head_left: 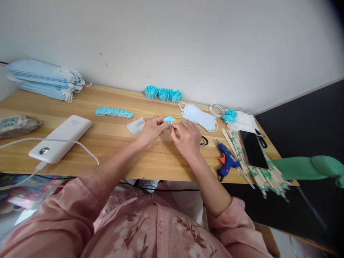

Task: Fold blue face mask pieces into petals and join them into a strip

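Note:
My left hand [153, 129] pinches a small folded piece of light-blue fabric [169, 119] between thumb and fingertips, just above the table. My right hand [188, 137] is closed, its fingertips meeting the lower edge of the same piece. Beside the right hand shows a black scissors handle [205, 140]; the rest is mostly hidden beneath that hand. A pale rectangular scrap [135, 126] lies left of my left hand. Further left is a gathered blue strip [114, 112]. Several blue fabric flowers [163, 94] stand in a row behind my hands.
Face masks lie in a stack [45, 79] and singly [199, 116]. A white power bank [61, 138] with a cable is left. Right are a blue glue gun [227, 157], a tape roll [216, 110], another flower [229, 115], wrapped chopsticks [264, 179] and a phone [253, 148].

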Action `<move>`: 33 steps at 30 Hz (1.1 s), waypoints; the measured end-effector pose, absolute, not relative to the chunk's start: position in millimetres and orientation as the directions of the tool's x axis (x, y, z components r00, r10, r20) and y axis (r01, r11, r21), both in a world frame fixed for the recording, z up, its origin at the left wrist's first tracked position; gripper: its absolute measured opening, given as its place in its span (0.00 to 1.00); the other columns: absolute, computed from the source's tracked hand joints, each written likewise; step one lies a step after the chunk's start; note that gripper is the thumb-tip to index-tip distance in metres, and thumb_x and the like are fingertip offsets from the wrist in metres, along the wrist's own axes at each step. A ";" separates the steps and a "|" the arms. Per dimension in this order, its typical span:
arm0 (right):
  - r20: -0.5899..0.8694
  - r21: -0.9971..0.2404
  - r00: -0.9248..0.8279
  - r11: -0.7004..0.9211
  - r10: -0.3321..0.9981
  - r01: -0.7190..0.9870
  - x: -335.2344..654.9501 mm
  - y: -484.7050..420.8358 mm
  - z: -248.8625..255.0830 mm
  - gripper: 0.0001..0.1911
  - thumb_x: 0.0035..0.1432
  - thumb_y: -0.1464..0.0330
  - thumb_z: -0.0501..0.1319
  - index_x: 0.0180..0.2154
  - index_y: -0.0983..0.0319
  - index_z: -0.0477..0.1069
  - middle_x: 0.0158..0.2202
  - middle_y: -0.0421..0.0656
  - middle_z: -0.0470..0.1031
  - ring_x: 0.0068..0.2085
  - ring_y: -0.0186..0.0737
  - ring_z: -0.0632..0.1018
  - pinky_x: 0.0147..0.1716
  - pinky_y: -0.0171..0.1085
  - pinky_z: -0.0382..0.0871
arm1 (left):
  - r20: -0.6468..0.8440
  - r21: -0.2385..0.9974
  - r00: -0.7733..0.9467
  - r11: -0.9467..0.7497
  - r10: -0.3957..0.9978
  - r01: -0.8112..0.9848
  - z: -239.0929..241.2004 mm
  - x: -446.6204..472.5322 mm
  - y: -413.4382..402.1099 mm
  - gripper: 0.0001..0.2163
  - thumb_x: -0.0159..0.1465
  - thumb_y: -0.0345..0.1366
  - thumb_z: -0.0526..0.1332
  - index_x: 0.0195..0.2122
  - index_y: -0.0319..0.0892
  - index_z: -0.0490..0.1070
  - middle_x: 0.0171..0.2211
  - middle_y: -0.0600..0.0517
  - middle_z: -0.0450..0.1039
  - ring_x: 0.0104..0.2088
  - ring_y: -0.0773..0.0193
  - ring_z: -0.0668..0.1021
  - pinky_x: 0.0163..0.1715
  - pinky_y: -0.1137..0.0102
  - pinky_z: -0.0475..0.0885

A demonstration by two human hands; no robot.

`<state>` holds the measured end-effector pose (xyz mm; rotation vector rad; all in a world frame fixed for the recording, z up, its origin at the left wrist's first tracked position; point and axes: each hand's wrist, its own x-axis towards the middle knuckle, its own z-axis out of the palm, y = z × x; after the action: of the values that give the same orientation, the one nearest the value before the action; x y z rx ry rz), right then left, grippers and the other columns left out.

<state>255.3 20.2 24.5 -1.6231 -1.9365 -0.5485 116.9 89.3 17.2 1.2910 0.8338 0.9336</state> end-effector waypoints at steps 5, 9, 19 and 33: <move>0.644 -0.091 -0.093 0.197 0.760 0.976 257.9 20.9 23.5 0.09 0.60 0.72 0.57 0.30 0.59 0.73 0.27 0.41 0.77 0.34 0.40 0.75 0.39 0.40 0.60 | -0.001 0.995 0.386 0.041 0.923 -0.095 17.4 116.8 89.6 0.10 0.53 0.38 0.64 0.22 0.40 0.65 0.19 0.59 0.61 0.20 0.73 0.62 0.23 0.72 0.57; 0.638 -0.193 -0.040 0.210 0.769 0.958 261.8 19.4 22.6 0.09 0.62 0.70 0.57 0.31 0.59 0.74 0.27 0.41 0.77 0.33 0.40 0.75 0.39 0.40 0.62 | -0.006 0.994 0.386 0.047 0.923 -0.096 16.8 115.7 89.7 0.10 0.54 0.39 0.65 0.22 0.41 0.66 0.18 0.58 0.62 0.20 0.73 0.62 0.23 0.72 0.57; 0.643 -0.463 0.142 0.235 0.753 0.855 263.6 19.6 20.5 0.08 0.63 0.68 0.57 0.41 0.58 0.74 0.37 0.44 0.80 0.40 0.42 0.77 0.46 0.43 0.68 | -0.058 0.990 0.406 0.105 0.912 -0.095 19.3 114.3 89.1 0.10 0.53 0.41 0.65 0.23 0.40 0.68 0.20 0.57 0.64 0.19 0.73 0.64 0.23 0.72 0.59; 0.253 -0.961 0.343 0.193 0.905 0.198 270.0 27.1 14.9 0.15 0.54 0.64 0.62 0.45 0.57 0.71 0.31 0.36 0.72 0.33 0.34 0.74 0.36 0.35 0.70 | -0.030 0.998 0.566 0.060 0.824 -0.034 20.6 116.0 85.0 0.13 0.57 0.46 0.64 0.25 0.41 0.71 0.23 0.55 0.68 0.23 0.71 0.66 0.25 0.74 0.62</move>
<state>270.0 27.1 14.9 -1.3043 -1.1391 0.6872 116.0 85.0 20.6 1.3654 0.7460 0.7502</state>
